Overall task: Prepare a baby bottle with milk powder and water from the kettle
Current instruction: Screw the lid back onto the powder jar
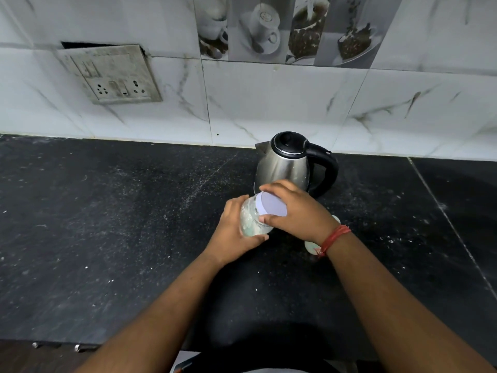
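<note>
A clear jar [251, 220] with a pale lilac lid [270, 203] stands tilted on the black counter, just in front of the kettle. My left hand [234, 232] wraps around the jar's body. My right hand [298, 211] grips the lid from above and from the right. The steel kettle [285, 162] with a black lid and handle sits behind the hands, its lid closed. A pale greenish object [312, 247], perhaps the baby bottle lying down, shows only in small parts under my right wrist.
The black stone counter [134, 224] is speckled with white powder. A marble-tiled wall [269, 103] rises behind the kettle, with a socket plate [113, 76] at the upper left. The counter's front edge [80, 343] runs along the bottom left.
</note>
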`<action>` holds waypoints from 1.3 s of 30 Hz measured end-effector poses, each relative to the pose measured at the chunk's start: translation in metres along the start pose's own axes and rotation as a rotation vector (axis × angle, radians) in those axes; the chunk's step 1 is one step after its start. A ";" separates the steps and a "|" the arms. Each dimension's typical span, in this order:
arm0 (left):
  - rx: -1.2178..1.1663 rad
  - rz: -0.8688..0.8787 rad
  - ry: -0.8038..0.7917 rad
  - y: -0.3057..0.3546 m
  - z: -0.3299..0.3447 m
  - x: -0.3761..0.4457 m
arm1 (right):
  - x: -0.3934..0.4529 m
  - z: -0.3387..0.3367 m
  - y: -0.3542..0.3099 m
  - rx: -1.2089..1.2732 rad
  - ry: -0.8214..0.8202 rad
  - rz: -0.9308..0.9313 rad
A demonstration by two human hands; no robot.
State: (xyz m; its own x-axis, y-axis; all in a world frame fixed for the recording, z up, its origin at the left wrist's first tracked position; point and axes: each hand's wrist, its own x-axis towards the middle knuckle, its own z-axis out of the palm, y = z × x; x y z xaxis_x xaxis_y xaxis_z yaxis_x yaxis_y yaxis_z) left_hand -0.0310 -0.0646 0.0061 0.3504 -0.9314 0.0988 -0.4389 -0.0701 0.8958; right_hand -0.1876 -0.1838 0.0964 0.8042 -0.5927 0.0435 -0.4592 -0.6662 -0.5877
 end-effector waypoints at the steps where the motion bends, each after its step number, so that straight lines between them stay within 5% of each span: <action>1: 0.006 0.008 0.004 0.003 0.002 0.000 | -0.001 -0.003 0.002 -0.001 -0.002 -0.006; 13: 0.045 0.041 -0.021 0.030 0.013 0.009 | -0.010 -0.027 0.014 -0.013 -0.069 -0.087; 27: -0.040 -0.005 0.149 0.046 0.007 0.017 | -0.001 -0.054 -0.006 -0.244 -0.006 0.168; 30: -0.097 -0.061 0.103 0.052 -0.004 0.022 | 0.003 -0.063 -0.003 -0.212 0.069 0.062; 35: -0.242 -0.095 -0.145 0.053 -0.017 0.026 | 0.007 -0.075 0.002 -0.032 -0.200 -0.187; 39: -0.240 -0.088 -0.213 0.056 -0.020 0.025 | 0.009 -0.070 0.005 -0.044 -0.204 -0.159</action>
State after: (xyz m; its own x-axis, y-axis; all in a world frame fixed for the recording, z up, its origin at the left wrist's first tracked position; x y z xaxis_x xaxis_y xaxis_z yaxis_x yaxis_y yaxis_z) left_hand -0.0305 -0.0850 0.0678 0.1863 -0.9810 -0.0534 -0.1985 -0.0908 0.9759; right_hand -0.2090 -0.2246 0.1501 0.9250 -0.3785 -0.0337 -0.3333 -0.7656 -0.5503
